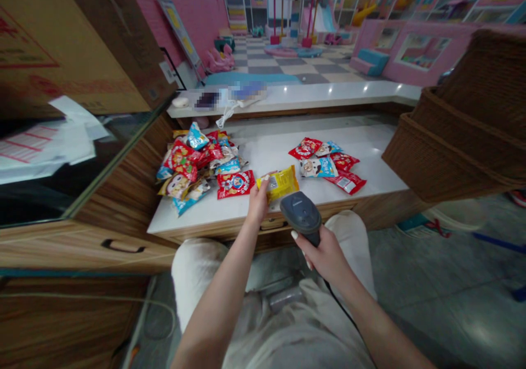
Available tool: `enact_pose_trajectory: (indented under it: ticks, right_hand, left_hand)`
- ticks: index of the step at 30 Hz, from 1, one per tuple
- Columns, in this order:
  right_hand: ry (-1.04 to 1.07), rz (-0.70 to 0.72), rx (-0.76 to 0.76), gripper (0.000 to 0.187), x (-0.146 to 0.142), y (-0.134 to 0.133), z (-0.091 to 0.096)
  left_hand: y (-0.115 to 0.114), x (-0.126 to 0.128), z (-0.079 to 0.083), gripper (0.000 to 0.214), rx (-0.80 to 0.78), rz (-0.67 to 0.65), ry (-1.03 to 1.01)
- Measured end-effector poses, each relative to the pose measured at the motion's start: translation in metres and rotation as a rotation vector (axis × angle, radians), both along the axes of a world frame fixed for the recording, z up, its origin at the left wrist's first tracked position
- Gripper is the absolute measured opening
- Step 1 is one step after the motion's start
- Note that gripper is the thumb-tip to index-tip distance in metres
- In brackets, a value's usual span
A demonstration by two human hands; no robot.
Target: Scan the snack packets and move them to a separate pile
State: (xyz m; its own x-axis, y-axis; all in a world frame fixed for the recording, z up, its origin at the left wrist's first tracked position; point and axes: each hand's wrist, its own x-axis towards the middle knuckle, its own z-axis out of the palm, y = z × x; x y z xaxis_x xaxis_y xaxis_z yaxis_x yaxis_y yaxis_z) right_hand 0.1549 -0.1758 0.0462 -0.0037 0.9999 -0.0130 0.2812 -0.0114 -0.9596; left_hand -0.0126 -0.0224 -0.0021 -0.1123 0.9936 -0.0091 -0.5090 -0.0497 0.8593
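My left hand (258, 202) grips a yellow snack packet (278, 183) by its left end, holding it just above the white counter top (263, 147). My right hand (324, 256) is closed around the handle of a dark grey handheld barcode scanner (301, 213), whose head points up and to the left, close to the yellow packet. To the left lies a heap of red, blue and white snack packets (193, 166). A smaller group of similar packets (324, 163) lies to the right of my left hand.
A wicker basket (460, 138) juts in at the right, above the counter. A cardboard box (61, 45) and loose papers (49, 149) sit at the left. Behind the counter runs a raised white ledge (329, 95) holding blurred items. A scanner cable (339, 300) drops past my lap.
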Motion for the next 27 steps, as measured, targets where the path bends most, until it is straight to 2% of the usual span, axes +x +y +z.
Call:
enact_pose_trajectory:
  ticks: [4, 8, 10, 13, 16, 18, 20, 23, 25, 27]
  right_hand:
    - [0.022, 0.011, -0.015, 0.027, 0.005, 0.001, -0.002]
    - [0.013, -0.021, -0.038, 0.033, 0.011, 0.004, -0.014]
    - [0.015, -0.031, -0.042, 0.033, 0.014, 0.005, -0.019]
    - [0.026, -0.033, -0.041, 0.030, 0.016, 0.008, -0.020]
    - [0.038, -0.054, -0.050, 0.031, 0.019, 0.011, -0.015]
    - [0.053, -0.075, -0.074, 0.034, 0.022, 0.012, -0.013]
    - [0.077, -0.087, -0.099, 0.036, 0.025, 0.013, -0.014]
    - [0.096, -0.089, -0.110, 0.035, 0.030, 0.015, -0.019]
    - [0.089, -0.086, -0.104, 0.033, 0.033, 0.017, -0.021]
    - [0.083, -0.086, -0.103, 0.031, 0.036, 0.018, -0.022]
  left_hand:
    - [0.001, -0.004, 0.004, 0.049, 0.007, 0.025, 0.045]
    - [0.016, -0.020, 0.027, 0.043, 0.129, 0.094, 0.249]
    - [0.034, -0.031, 0.044, 0.033, 0.194, 0.155, 0.388]
    - [0.075, -0.046, 0.069, 0.024, 0.252, 0.186, 0.590]
    - [0.119, -0.056, 0.081, 0.019, 0.237, 0.167, 0.822]
    - [0.143, -0.060, 0.082, 0.018, 0.162, 0.155, 0.990]
    - [0.158, -0.062, 0.077, 0.037, 0.066, 0.136, 1.105]
    - [0.168, -0.063, 0.068, 0.063, -0.045, 0.106, 1.182]
    - [0.167, -0.059, 0.063, 0.061, -0.047, 0.107, 1.244]
    - [0.160, -0.048, 0.057, 0.043, 0.076, 0.120, 1.329]
